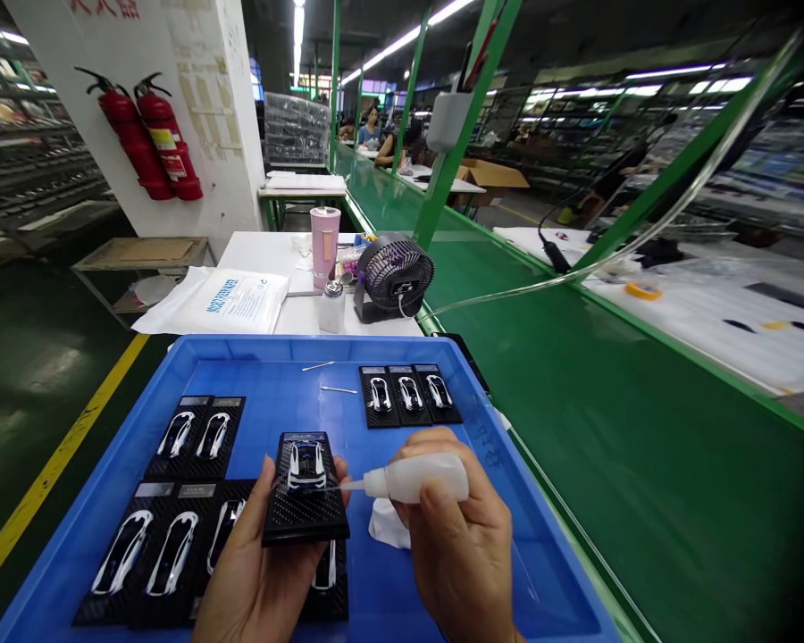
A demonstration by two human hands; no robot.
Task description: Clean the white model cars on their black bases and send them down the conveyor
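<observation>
My left hand (268, 572) grips a black textured base with a small white and black model car (306, 466) on it, tilted toward me. In my right hand (465, 536) is a white squeeze bottle (425, 478), held sideways. Its thin nozzle points left and reaches the rear end of the car; whether it touches I cannot tell. Below both hands lies a blue tray (549, 545). More model cars on black bases (124, 552) lie at its left, partly behind my left hand. Three others (410, 395) stand side by side at the back right. A white cloth (389, 525) is beside my right hand.
Two cotton swabs (339, 389) lie in the tray. Behind it are a white plastic bag (231, 299), a pink tumbler (325, 246), a small clear bottle (332, 308) and a black fan (395, 272). A green conveyor (616, 402) runs along the right. People sit far back.
</observation>
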